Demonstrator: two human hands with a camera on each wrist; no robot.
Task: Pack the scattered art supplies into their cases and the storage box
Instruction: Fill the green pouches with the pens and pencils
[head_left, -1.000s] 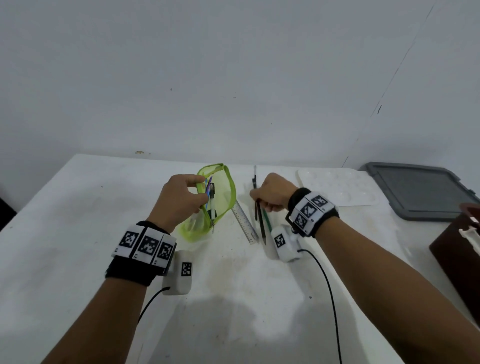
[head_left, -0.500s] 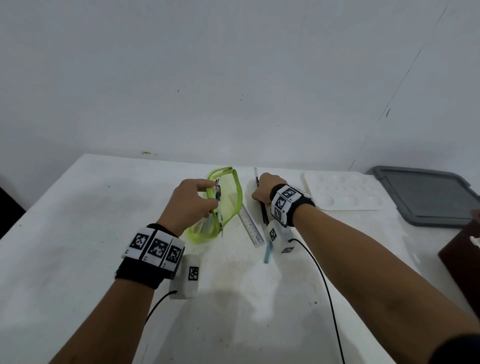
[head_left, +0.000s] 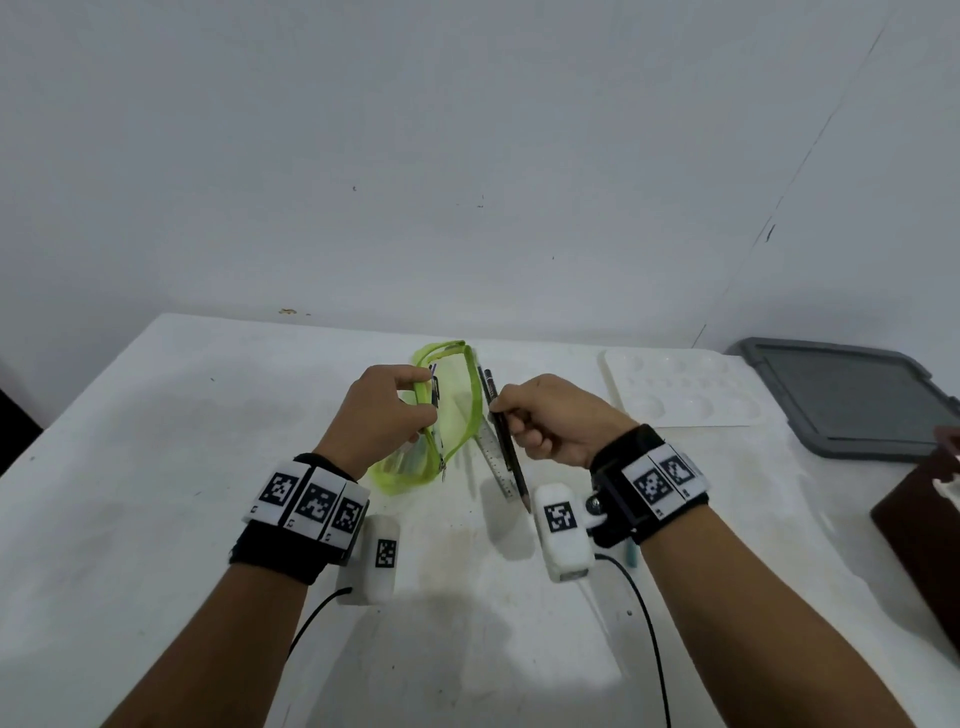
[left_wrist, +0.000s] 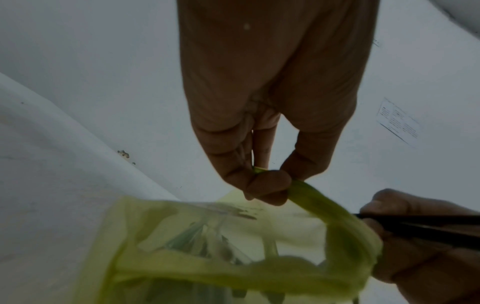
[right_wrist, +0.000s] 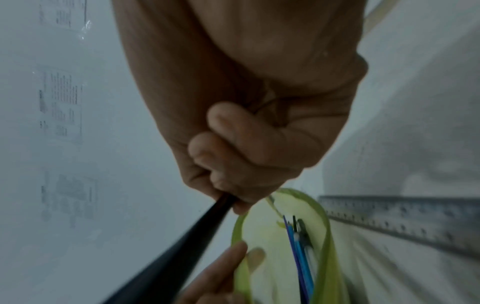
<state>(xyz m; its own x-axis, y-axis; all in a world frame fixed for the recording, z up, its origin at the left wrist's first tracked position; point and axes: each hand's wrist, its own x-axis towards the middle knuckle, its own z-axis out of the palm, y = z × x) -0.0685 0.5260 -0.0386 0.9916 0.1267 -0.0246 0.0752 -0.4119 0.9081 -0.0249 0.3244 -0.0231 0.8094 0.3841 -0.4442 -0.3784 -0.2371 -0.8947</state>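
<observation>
A lime-green see-through pouch (head_left: 452, 415) stands unzipped on the white table (head_left: 156, 467). My left hand (head_left: 421, 400) pinches its near rim and holds the mouth apart. Blue and black pens (right_wrist: 298, 242) are inside it. Just right of the mouth, my right hand (head_left: 511, 415) grips two black pencils (head_left: 506, 457), slanted with their tips pointing down toward me. In the left wrist view, my left hand's fingertips (left_wrist: 270, 185) squeeze the pouch (left_wrist: 233, 246) at its green edge. In the right wrist view, the black pencils (right_wrist: 197, 230) run past the pouch (right_wrist: 280, 267).
A metal ruler (head_left: 493, 460) lies on the table between the pouch and my right hand. A teal pen (head_left: 631, 553) peeks from under my right wrist. A white paint palette (head_left: 680, 389), a grey lid (head_left: 841, 400) and a dark brown box (head_left: 924, 545) sit to the right.
My right hand has come back from the far side of the table and now holds the black pencils raised beside the pouch's mouth. The left hand still pinches the rim.
</observation>
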